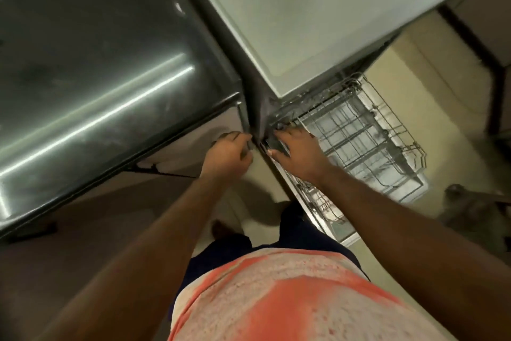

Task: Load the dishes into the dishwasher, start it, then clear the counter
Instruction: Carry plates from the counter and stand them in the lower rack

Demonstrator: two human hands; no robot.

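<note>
Kitchen, seen through my head camera: the curled fingers of my left hand [228, 154] grip a dark vertical strip [244, 119] at the corner where the steel appliance top [96, 64], at ten o'clock, meets the pale counter [304, 22], at one o'clock. Just beside it, my right hand [300, 155] lies with fingers spread on the dishwasher's dark front corner [272, 144]; whether they clasp it I cannot tell. The wire rack [373, 141] stands pulled out at three o'clock, above the beige floor [420, 97].
</note>
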